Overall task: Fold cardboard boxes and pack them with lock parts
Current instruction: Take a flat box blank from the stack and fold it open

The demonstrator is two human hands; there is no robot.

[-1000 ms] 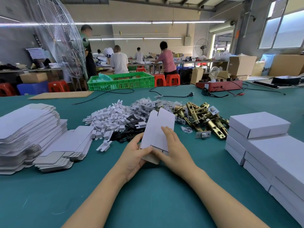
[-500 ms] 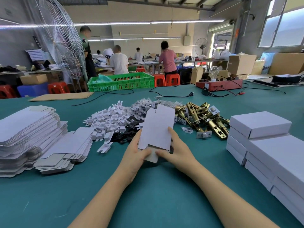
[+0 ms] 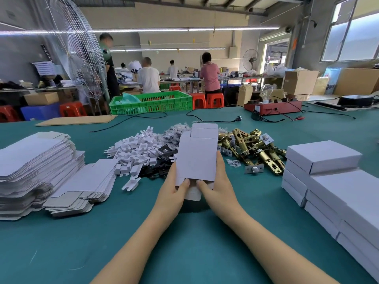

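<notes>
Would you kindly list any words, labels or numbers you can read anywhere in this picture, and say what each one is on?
No text can be read.
The box blank held by both hands is plain white.
The finished boxes are unprinted.
The small tag on the brass lock parts is too blurred to read.

Single head-worn wide-angle view, looking forward and down across the green table (image 3: 184, 242). Close on both forearms at frame bottom; far workbenches and windows (image 3: 352, 35) bowed by the lens.
</notes>
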